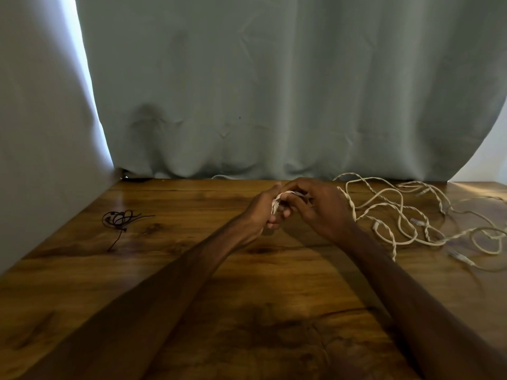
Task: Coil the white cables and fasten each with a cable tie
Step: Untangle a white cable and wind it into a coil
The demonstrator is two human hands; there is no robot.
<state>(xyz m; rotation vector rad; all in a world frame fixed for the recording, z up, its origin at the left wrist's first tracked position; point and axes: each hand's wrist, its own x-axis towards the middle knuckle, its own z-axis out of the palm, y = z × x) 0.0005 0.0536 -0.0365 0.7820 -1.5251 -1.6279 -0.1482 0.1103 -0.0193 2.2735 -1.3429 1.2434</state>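
Observation:
Above the middle of the wooden table (192,270), my left hand (260,212) grips a small coil of white cable (277,201), its fingers curled round the loops. My right hand (321,207) meets it from the right and pinches the same cable at the top of the coil. From under my right hand the white cable runs off into a loose tangle of white cables (406,215) spread over the table's right side. A small bundle of dark cable ties (120,219) lies on the left part of the table, apart from both hands.
A grey-green curtain (274,91) hangs close behind the table's far edge. A pale wall (33,133) borders the left side. Bare wood lies between my forearms and toward the near edge.

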